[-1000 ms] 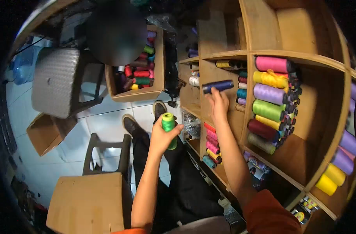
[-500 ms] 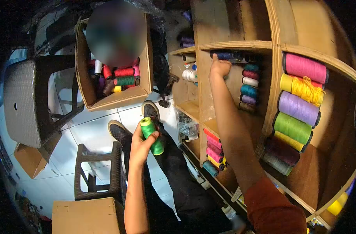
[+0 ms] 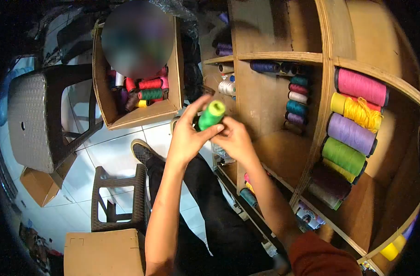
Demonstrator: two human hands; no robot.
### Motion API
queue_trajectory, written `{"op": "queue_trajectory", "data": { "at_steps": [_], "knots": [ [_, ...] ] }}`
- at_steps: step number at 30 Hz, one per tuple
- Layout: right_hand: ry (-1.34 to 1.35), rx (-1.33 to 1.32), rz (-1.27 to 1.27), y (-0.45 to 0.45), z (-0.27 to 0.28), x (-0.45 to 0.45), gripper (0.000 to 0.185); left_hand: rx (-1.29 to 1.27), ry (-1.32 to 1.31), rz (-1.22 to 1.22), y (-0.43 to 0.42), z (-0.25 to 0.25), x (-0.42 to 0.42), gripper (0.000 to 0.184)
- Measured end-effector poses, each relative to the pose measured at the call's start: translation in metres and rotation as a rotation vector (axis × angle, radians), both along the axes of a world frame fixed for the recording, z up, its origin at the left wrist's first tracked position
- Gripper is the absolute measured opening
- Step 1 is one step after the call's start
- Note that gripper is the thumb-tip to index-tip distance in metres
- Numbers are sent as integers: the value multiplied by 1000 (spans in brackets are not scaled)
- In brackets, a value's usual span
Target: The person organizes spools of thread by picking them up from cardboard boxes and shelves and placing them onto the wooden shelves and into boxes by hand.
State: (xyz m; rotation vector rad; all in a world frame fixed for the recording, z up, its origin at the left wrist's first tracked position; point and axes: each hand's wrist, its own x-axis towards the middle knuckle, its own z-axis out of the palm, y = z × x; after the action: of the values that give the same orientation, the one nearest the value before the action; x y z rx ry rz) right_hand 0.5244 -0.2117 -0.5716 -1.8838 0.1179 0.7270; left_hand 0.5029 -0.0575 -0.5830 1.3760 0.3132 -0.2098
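Note:
A spool of green thread point(image 3: 210, 117) with a yellow-green end is tilted up between my two hands, in front of the shelf. My left hand point(image 3: 188, 141) is closed around it from the left, with the thumb across its lower part. From the right, my right hand point(image 3: 236, 139) meets the spool with bent fingers at its lower side, close to the left thumb. Its fingertips are partly hidden. Behind the hands, a dark blue spool point(image 3: 265, 67) lies in the upper part of a shelf compartment, beside a column of teal, red, white and purple spools point(image 3: 296, 107).
A wooden shelf point(image 3: 327, 92) fills the right side, with large pink point(image 3: 361, 86), lilac point(image 3: 351, 134) and lime green point(image 3: 343, 154) spools. At upper left stands a cardboard box point(image 3: 145, 117) of mixed spools. Plastic stools point(image 3: 120, 181) and another carton point(image 3: 102, 253) stand left of my legs.
My right hand has come back from the dark blue spool in the compartment to the green spool. My left hand has raised and tilted the green spool toward the shelf.

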Motion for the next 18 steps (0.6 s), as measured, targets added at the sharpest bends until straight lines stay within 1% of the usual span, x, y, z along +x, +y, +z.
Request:
{"op": "queue_trajectory", "data": {
  "at_steps": [2, 3, 4, 6, 8, 9, 10, 11, 13, 14, 15, 16, 17, 18],
  "knots": [
    [-69, -23, -174, -9, -11, 14, 24, 175, -73, 95, -4, 2, 8, 86],
    [-192, -148, -296, -11, -12, 28, 22, 177, -83, 85, -2, -7, 7, 94],
    [-314, -275, -417, -13, -15, 47, 20, 215, -61, 95, 1, -19, 3, 94],
    [-440, -260, -533, -29, -44, 82, 24, 293, -19, 119, 15, -42, -6, 93],
    [-545, -391, -592, -46, -87, 113, 26, 300, 83, 147, 32, -59, -22, 89],
    [-599, -369, -597, -57, -113, 129, 29, 312, 122, 158, 40, -68, -33, 87],
    [-654, -347, -603, -45, -111, 137, 32, 324, 159, 168, 47, -76, -42, 86],
    [-597, -672, -578, -38, -105, 139, 36, 335, 194, 185, 54, -85, -53, 83],
    [-656, -574, -634, -44, -123, 140, 36, 348, 262, 222, 68, -97, -67, 78],
    [-679, -523, -662, -51, -133, 141, 37, 347, 280, 247, 76, -101, -70, 71],
    [-647, -509, -667, -66, -151, 141, 36, 362, 288, 268, 82, -107, -72, 67],
    [-612, -459, -732, -76, -169, 141, 33, 388, 297, 293, 91, -119, -76, 63],
    [-645, -502, -734, -61, -157, 135, 27, 375, 229, 341, 100, -139, -80, 53],
    [-556, -303, -707, -48, -137, 129, 29, 412, 292, 345, 108, -130, -68, 46]
  ]
}}
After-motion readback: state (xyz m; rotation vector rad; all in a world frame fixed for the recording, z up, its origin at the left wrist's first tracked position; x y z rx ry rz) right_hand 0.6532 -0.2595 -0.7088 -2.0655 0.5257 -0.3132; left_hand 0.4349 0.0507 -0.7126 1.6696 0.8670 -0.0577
